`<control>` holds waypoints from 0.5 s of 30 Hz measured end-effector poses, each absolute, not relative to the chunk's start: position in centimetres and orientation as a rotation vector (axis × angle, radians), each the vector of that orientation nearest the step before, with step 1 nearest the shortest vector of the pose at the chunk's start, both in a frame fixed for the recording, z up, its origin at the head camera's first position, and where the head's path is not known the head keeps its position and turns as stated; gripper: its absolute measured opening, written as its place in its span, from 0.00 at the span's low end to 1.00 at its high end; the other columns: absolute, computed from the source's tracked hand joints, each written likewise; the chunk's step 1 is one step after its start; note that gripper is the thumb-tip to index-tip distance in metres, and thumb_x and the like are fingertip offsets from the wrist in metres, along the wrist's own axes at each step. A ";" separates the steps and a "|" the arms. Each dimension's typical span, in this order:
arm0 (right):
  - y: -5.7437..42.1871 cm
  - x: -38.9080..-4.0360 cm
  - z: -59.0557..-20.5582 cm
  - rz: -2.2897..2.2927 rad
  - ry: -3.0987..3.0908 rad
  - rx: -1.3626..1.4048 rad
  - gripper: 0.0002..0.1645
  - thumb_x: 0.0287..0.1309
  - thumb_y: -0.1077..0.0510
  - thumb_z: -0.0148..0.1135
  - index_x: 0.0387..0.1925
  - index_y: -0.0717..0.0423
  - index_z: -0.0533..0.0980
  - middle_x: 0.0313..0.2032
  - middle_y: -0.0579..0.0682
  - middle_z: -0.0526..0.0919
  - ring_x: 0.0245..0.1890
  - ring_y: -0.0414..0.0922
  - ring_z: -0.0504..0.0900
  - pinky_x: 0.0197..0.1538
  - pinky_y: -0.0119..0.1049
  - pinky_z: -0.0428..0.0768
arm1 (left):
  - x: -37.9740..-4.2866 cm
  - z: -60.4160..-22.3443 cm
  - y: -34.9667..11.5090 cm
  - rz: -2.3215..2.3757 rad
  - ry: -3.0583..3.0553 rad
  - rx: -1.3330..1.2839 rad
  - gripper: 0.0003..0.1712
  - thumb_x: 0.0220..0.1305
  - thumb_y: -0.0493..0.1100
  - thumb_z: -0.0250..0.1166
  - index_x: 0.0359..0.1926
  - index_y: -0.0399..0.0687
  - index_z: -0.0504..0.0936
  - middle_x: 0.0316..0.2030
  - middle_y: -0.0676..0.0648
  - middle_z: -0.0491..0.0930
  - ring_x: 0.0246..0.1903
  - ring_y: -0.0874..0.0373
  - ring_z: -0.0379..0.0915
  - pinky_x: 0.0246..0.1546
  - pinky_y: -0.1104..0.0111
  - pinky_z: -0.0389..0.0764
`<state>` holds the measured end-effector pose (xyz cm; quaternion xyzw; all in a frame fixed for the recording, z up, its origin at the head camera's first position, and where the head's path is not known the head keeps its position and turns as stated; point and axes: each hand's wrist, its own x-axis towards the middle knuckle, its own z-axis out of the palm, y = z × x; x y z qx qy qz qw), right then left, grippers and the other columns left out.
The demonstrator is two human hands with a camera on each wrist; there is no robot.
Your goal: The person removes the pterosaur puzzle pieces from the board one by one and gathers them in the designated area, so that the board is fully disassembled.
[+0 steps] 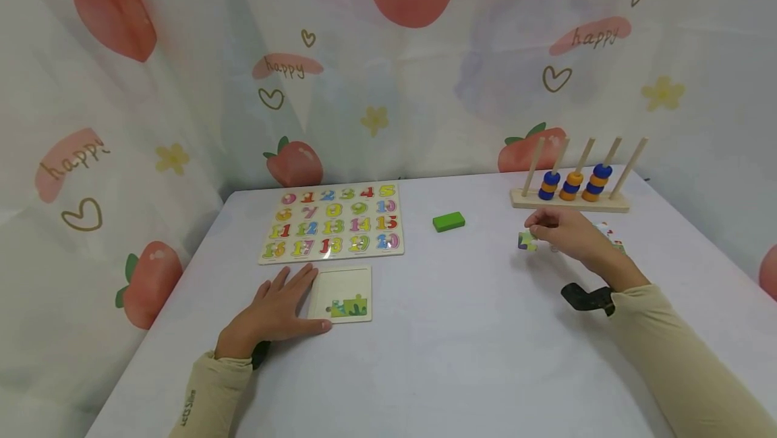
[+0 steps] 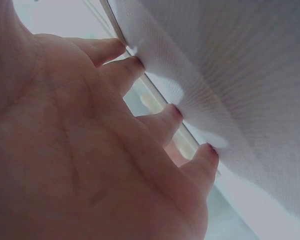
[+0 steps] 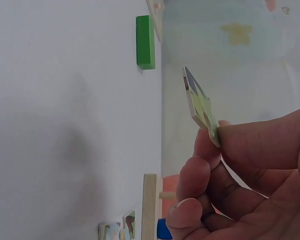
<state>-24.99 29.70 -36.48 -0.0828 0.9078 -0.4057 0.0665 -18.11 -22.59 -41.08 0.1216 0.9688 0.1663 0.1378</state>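
Note:
My right hand [image 1: 567,239] pinches a jigsaw puzzle piece [image 1: 525,241] between thumb and fingers, raised above the table. In the right wrist view the puzzle piece [image 3: 199,102] shows nearly edge-on, green with a dark bluish corner. My left hand [image 1: 273,310] lies with fingers spread at the left side of a square puzzle tray [image 1: 340,279], fingertips touching its edge. Joined green puzzle pieces [image 1: 350,306] lie in the tray's lower part. More puzzle pieces [image 1: 610,237] are on the table beyond my right hand, partly hidden by it.
A number puzzle board [image 1: 330,222] lies behind the tray. A green block [image 1: 448,222] sits near the table's middle back. At the back right stands a wooden peg stand [image 1: 570,202] with blue and orange beads. A patterned cloth [image 1: 425,87] hangs behind the table.

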 end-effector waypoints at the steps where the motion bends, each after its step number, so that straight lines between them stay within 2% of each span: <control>1: 30.0 -25.0 -36.5 -1.215 2.743 -0.247 0.15 0.81 0.62 0.55 0.57 0.71 0.75 0.52 0.63 0.82 0.50 0.58 0.76 0.46 0.40 0.81 | -18.1 -41.1 -22.6 0.482 2.803 0.351 0.67 0.58 0.71 0.75 0.85 0.44 0.55 0.84 0.40 0.51 0.81 0.28 0.36 0.75 0.29 0.41; 8: 31.6 -24.9 -36.9 -1.173 2.775 -0.243 0.14 0.80 0.64 0.54 0.56 0.72 0.75 0.51 0.64 0.81 0.49 0.57 0.76 0.43 0.32 0.79 | -18.1 -41.1 -22.6 0.468 2.807 0.344 0.67 0.58 0.71 0.75 0.86 0.44 0.54 0.84 0.40 0.51 0.81 0.28 0.36 0.75 0.29 0.41; 15: 33.1 -24.9 -37.4 -1.164 2.789 -0.271 0.12 0.79 0.66 0.54 0.54 0.73 0.76 0.54 0.67 0.82 0.47 0.52 0.77 0.43 0.30 0.80 | -18.1 -41.0 -22.5 0.474 2.808 0.345 0.67 0.58 0.70 0.76 0.85 0.43 0.55 0.84 0.39 0.51 0.81 0.28 0.36 0.75 0.29 0.41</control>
